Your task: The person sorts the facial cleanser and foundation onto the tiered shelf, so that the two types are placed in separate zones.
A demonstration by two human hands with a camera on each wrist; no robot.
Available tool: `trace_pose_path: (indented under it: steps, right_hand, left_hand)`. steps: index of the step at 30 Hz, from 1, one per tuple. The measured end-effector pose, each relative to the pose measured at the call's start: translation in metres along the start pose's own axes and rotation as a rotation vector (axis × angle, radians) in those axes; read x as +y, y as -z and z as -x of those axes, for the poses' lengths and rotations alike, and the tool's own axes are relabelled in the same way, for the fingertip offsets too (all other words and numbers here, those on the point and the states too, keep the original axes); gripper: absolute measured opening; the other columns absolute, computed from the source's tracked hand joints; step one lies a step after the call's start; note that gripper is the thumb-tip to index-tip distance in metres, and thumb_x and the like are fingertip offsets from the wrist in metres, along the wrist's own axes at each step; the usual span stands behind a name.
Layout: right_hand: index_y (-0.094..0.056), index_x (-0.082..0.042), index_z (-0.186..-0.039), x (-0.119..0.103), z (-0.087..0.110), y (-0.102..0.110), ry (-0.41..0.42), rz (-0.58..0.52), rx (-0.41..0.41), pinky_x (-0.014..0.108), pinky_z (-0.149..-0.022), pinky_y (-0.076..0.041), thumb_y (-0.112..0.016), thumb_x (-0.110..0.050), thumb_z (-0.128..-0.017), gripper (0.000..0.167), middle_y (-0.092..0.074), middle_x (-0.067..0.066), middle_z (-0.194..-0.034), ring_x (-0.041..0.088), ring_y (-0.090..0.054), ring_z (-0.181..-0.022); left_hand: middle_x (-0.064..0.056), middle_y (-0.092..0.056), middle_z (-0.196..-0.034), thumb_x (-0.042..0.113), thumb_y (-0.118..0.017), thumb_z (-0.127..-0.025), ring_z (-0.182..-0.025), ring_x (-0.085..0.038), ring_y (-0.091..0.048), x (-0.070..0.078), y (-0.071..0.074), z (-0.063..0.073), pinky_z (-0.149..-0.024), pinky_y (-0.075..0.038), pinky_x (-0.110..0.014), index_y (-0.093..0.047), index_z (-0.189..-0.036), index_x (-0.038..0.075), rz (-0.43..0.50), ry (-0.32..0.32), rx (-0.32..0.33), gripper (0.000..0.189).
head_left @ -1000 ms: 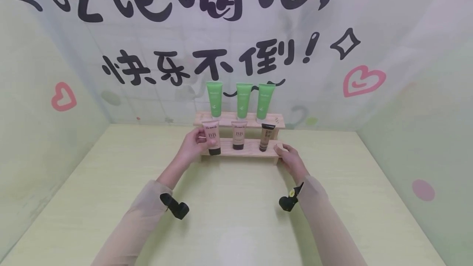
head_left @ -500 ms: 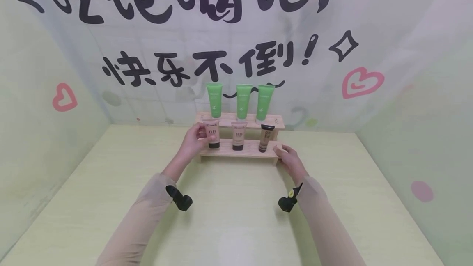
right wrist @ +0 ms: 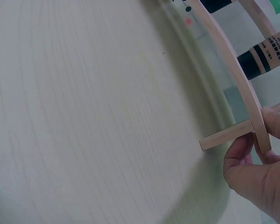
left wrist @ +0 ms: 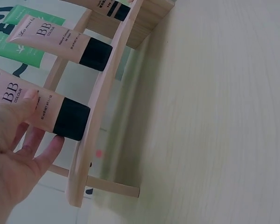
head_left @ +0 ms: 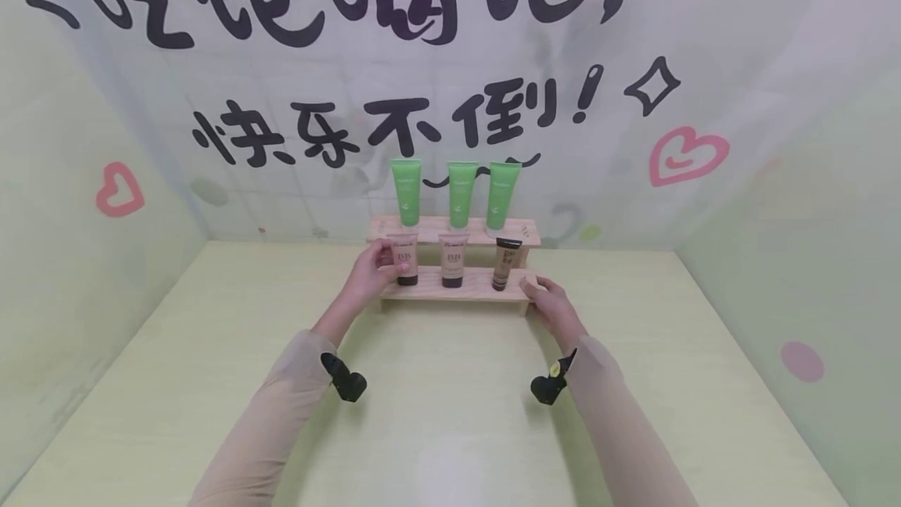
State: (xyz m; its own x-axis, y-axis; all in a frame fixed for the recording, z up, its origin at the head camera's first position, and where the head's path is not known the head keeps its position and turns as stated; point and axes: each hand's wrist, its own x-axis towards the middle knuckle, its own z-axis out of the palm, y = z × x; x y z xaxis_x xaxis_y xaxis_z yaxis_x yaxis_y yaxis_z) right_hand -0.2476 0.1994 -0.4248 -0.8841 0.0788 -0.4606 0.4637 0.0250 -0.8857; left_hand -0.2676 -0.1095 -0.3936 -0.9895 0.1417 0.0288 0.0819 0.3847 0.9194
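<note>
My left hand [head_left: 371, 271] pinches a pink BB cream tube [left wrist: 43, 113] with a black cap, thumb across its front. The tube stands cap down at the left end of the lower step of a wooden two-tier rack [head_left: 464, 288]. In the left wrist view its cap meets the shelf board. My right hand [head_left: 554, 301] grips the right end of that lower step, thumb on top and fingers curled beneath. Between the hands stand a second BB cream tube [head_left: 453, 260] and a slim brown tube with black ends [head_left: 504, 264].
Three green tubes [head_left: 461, 194] stand cap down on the upper step, the right one leaning slightly. Behind the rack rises a wall sheet [head_left: 317, 202] with black lettering. Pale side walls flank the light wood-grain table [head_left: 450, 397].
The left hand has brought its BB cream tube slightly up and back, from overlapping the step's front edge to standing on the lower step. The right hand keeps its grip on the rack.
</note>
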Motion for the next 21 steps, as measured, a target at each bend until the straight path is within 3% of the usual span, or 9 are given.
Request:
trace_pose_path:
  steps: [11, 16, 21]
  right_hand:
    - [-0.009, 0.000, -0.145, -0.0017, -0.0026, 0.0012, -0.006, 0.000, -0.008, 0.039, -0.115, -0.023, -0.044, -0.025, -0.096, 0.065, -0.019, 0.022, -0.149, 0.029, -0.025, -0.138]
    - [-0.010, 0.000, -0.145, -0.0017, -0.0018, 0.0044, -0.010, 0.006, 0.002, 0.039, -0.115, -0.024, -0.044, -0.025, -0.096, 0.065, -0.020, 0.022, -0.149, 0.030, -0.025, -0.138]
    - [-0.010, 0.002, -0.144, -0.0019, 0.0006, 0.0073, -0.026, 0.028, 0.029, 0.040, -0.114, -0.025, -0.042, -0.026, -0.097, 0.064, -0.022, 0.023, -0.148, 0.031, -0.026, -0.137]
  left_hand:
    - [-0.019, -0.054, -0.122, 0.015, -0.062, -0.086, -0.116, -0.032, -0.052, -0.0057, -0.0024, -0.0061, -0.100, -0.045, -0.040, -0.046, -0.124, 0.003, -0.037, 0.000, -0.023, 0.043]
    - [-0.020, -0.051, -0.127, 0.008, -0.062, -0.084, -0.117, -0.033, -0.051, -0.0086, -0.0029, -0.0060, -0.102, -0.043, -0.040, -0.044, -0.127, 0.001, -0.041, 0.042, -0.084, 0.048]
    - [-0.018, -0.050, -0.128, 0.011, -0.065, -0.082, -0.118, -0.032, -0.050, -0.0084, 0.0012, 0.0031, -0.100, -0.044, -0.040, -0.040, -0.129, 0.003, -0.071, 0.090, -0.048, 0.054]
